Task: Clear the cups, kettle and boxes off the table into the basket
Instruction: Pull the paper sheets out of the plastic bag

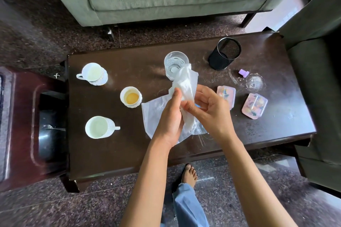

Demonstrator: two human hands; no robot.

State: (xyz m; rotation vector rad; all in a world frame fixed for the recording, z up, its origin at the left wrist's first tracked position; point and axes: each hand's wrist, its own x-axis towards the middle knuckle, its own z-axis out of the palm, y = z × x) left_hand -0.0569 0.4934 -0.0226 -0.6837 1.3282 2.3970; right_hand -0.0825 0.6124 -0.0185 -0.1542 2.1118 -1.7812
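Seen from above, a person stands at a dark wooden table (110, 153) with both bare forearms reaching forward over its middle. The left hand (169, 114) and right hand (206, 108) meet just above the tabletop, holding a crumpled translucent plastic bag (153, 114). The left thumb and fingers pinch its upper fold. The right hand's fingers curl round the bunched part just beside them, and the loose end of the bag drapes down onto the table. Three white cups stand well apart on the left half of the table: the far cup (93, 73) with its handle pointing left, the middle cup (131, 97) holding amber liquid, and the near cup (98, 127) with its handle pointing right. Behind the bag stands a clear glass vessel (175, 62). To the right lie two pink boxes, the first box (227, 94) partly hidden by the right hand and the second box (254, 106) near it. Both have a colourful print too blurred to read. Further back stands a black mesh pot (225, 53), with a small purple cap (243, 73) near it.
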